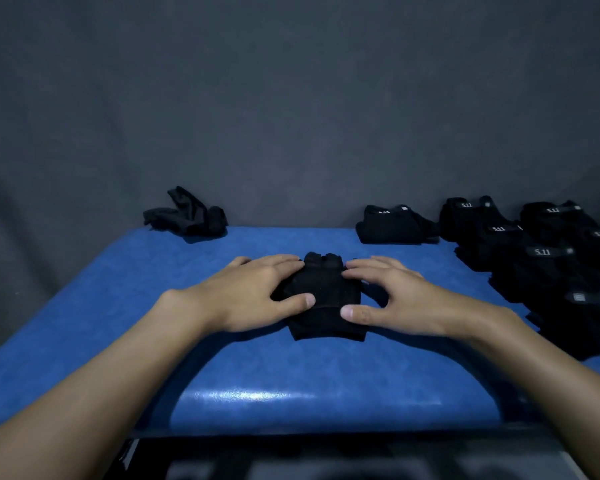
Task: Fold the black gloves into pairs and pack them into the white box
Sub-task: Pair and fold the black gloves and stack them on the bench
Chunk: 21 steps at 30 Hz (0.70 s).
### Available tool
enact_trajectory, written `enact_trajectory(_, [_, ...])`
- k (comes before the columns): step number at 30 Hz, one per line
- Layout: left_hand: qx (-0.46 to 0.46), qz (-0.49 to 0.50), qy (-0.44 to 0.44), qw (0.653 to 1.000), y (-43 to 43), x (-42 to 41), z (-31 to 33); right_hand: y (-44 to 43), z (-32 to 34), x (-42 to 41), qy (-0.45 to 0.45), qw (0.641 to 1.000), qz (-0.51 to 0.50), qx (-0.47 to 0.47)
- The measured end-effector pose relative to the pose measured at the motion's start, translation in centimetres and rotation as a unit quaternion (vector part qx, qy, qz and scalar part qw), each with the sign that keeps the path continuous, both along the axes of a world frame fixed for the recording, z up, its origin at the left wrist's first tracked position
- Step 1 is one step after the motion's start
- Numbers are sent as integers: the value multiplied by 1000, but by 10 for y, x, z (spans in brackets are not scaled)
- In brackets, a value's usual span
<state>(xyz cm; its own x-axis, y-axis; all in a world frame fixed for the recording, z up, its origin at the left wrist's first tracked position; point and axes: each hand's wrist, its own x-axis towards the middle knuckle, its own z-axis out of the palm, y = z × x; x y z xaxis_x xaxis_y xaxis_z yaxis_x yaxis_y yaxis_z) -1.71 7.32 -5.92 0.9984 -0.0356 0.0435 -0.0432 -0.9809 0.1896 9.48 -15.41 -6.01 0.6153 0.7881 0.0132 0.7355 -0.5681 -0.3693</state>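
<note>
A black glove bundle [324,306] lies in the middle of the blue table [118,306], finger stubs pointing away from me. My left hand [253,292] presses flat on its left side, thumb on the cuff fold. My right hand [392,296] rests on its right side, fingertips on the glove's upper edge and thumb at the fold. Whether it is one glove or a stacked pair I cannot tell. No white box is in view.
A crumpled loose black glove [187,214] sits at the table's far left edge. One folded pair [394,225] lies at the far right, and several more labelled pairs [548,265] are heaped along the right side. A grey backdrop hangs behind.
</note>
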Motion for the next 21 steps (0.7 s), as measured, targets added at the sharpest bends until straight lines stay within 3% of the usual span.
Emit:
enact_trajectory(2, [-58,1,-35,998,4,1,4,5,2,1,6,996,-1,89])
enact_trajectory(5, [-64,44,-96,992,23,4,10,20,8,3,-5,988,7,157])
enact_trajectory(13, [-12,230,-209,950,98,0,12,94,25,0,-17,992,41,115])
enact_trajectory(21, [7,265,-239,934,139,3,-5,165,25,-12,28,992,46,113])
